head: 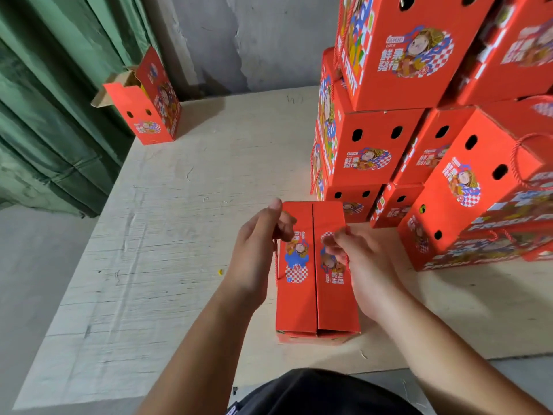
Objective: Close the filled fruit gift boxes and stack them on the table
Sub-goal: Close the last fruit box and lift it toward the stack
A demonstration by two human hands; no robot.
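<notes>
A red fruit gift box (314,301) stands on the plywood table (179,235) right in front of me, its two top flaps folded together along a centre seam. My left hand (258,250) pinches the thin red cord handle at the box's left edge. My right hand (356,259) pinches the cord at the right flap, fingers curled over the printed picture. A stack of closed red gift boxes (419,139) rises at the right, several layers high.
One more red box (149,100) with open cardboard flaps stands at the table's far left corner, by a green curtain (45,115). A grey wall (254,40) backs the table. A small yellow scrap (220,271) lies on the plywood left of my hands.
</notes>
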